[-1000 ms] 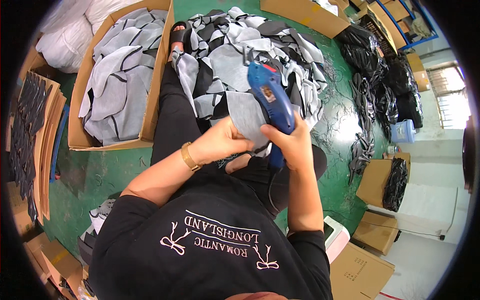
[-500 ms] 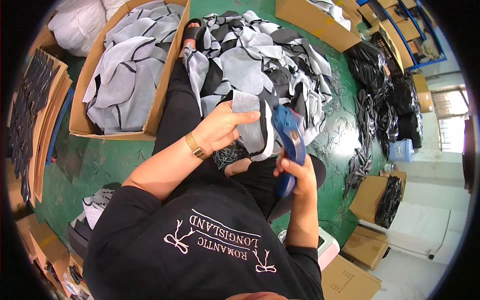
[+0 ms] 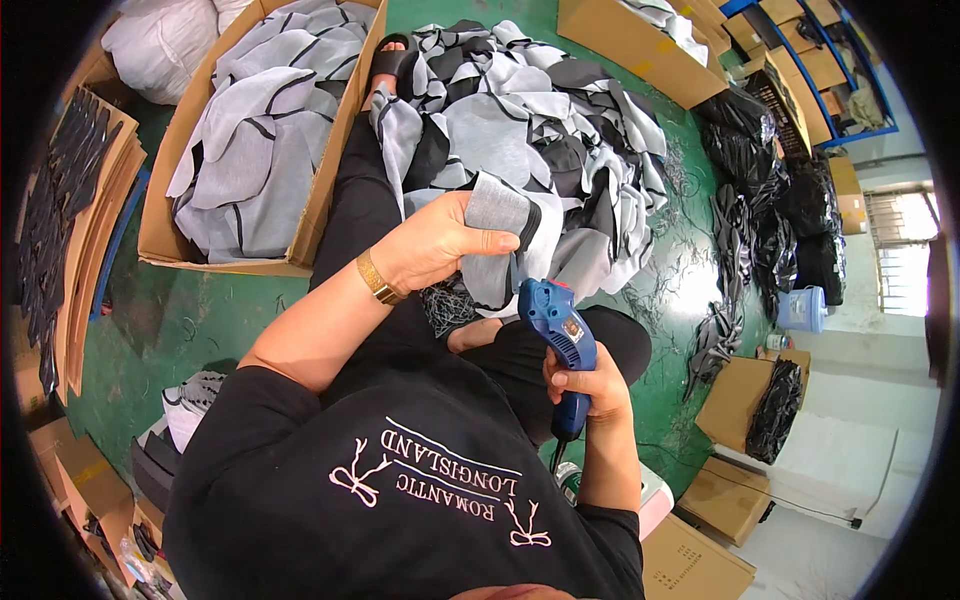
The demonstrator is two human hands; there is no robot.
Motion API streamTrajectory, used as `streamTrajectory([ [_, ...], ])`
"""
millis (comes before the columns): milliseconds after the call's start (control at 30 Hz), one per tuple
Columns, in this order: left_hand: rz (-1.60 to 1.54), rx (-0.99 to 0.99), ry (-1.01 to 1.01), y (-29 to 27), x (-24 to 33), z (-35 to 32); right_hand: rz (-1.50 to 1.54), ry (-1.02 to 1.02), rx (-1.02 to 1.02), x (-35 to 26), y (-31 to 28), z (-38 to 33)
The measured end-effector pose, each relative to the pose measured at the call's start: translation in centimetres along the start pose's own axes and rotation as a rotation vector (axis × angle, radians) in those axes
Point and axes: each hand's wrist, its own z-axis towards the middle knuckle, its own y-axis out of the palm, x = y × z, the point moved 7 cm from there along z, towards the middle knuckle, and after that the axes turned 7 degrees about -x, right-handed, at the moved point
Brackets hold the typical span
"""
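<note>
The gray cloth piece (image 3: 497, 213) with a black edge is up in front of you. Your left hand (image 3: 432, 245) pinches it, thumb on top. Your right hand (image 3: 594, 382) has its fingers wrapped around the blue electric cutter (image 3: 562, 328), its tip right by the cloth. Past them, a big cloth pile (image 3: 488, 130) lies on the green floor (image 3: 250, 325), beside a full cardboard box (image 3: 322, 207).

The window (image 3: 906, 262) is blown out; the floor (image 3: 690, 285) glares.
</note>
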Motion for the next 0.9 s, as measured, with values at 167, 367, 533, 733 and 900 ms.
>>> streamTrajectory([
  [167,-0.048,-0.021,0.0,-0.2,-0.1,0.0,0.014,-0.018,0.003,0.2,-0.2,-0.1],
  [367,0.0,-0.036,-0.012,0.0,0.1,-0.1,0.021,0.005,-0.016,0.3,-0.4,-0.4],
  [533,-0.027,-0.059,0.017,0.4,-0.1,-0.3,0.011,-0.028,0.021,0.2,-0.2,0.0],
  [733,-0.037,-0.026,-0.017,0.7,-0.4,-0.5,0.128,-0.08,-0.004,1.0,0.9,1.0],
  [900,-0.061,-0.025,-0.018,0.6,-1.0,-0.4,0.289,-0.192,-0.017,-0.2,1.8,2.1],
])
